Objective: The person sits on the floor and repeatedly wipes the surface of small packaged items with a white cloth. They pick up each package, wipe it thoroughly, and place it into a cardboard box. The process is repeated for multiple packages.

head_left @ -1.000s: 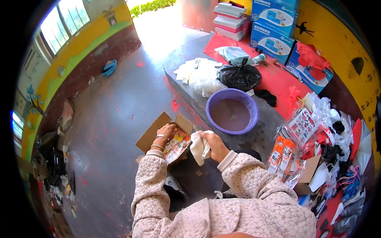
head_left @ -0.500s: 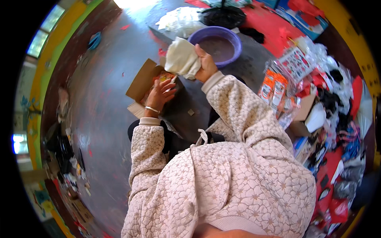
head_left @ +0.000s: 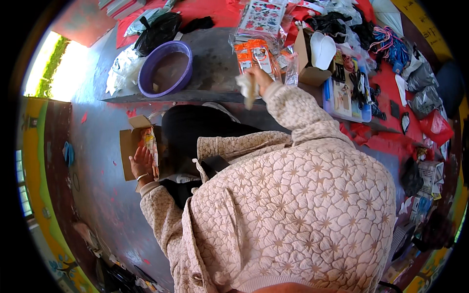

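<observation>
A crumpled cream cloth, partly smeared by motion, is gripped in my right hand. That hand is stretched forward, just in front of the orange-and-white packets. My left hand holds nothing and has its fingers extended, at the near side of an open cardboard box. Colourful packets stand inside this box, right by my left fingertips. Whether the fingers touch them I cannot tell.
Murky water fills a purple basin on the raised ledge, beside a black plastic bag. To the right are a small carton with a white shoe insole, a clear tub of items and heaped plastic bags.
The view has swung to the right. My right hand has carried the cloth away from the purple basin to the orange packets. My left hand stays by the cardboard box.
</observation>
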The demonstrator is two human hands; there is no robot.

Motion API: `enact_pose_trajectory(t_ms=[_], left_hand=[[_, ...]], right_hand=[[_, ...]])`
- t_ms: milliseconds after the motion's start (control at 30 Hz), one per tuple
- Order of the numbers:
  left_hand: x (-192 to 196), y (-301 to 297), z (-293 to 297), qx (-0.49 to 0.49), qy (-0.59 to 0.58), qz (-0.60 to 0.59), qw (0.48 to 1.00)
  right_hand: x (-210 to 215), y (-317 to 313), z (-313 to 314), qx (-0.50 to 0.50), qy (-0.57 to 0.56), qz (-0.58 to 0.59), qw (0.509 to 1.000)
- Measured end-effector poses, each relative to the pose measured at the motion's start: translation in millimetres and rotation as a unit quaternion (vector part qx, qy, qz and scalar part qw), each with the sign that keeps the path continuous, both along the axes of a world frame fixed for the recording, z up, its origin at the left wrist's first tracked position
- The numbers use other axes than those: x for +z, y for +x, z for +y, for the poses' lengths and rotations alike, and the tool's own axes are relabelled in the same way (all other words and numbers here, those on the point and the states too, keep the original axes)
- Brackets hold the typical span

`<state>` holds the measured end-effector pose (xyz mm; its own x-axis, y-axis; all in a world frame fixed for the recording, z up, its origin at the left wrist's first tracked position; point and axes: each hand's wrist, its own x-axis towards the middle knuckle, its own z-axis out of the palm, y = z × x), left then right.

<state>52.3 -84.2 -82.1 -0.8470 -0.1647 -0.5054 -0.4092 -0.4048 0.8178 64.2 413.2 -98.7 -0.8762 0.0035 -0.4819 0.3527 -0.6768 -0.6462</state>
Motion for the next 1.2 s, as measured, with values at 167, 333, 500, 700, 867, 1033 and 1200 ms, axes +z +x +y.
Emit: enact_pose_trajectory(t_ms=[167,333,500,700,867,1033,1200], left_hand=[[-10,3,-16,0.079,0.001,-0.024,0.997],[-10,4,-11,0.081,-0.017,-0.03,0.996],[-14,-12,6,0.056,-0.024,-0.038,0.997],[-19,3,-4,0.09,-0.048,-0.068,0.992],[-25,6,-9,0.098,-0.069,-0.082,0.989],[-27,6,-3,0.077,-0.075,-0.08,0.991],[-27,16,-12,0.05,-0.081,-0.082,0.992]], right_hand=[[-86,77,56,0.041,0.284,-0.16,0.945],[-83,58,60,0.051,0.502,-0.168,0.847],[-160,26,74,0.143,0.628,-0.156,0.749],[-101,37,28,0.162,0.548,-0.222,0.79],[-74,-15,43,0.111,0.682,-0.209,0.692],[-61,-68,22,0.111,0.697,-0.219,0.674],[-87,-88,3,0.139,0.811,-0.212,0.526]])
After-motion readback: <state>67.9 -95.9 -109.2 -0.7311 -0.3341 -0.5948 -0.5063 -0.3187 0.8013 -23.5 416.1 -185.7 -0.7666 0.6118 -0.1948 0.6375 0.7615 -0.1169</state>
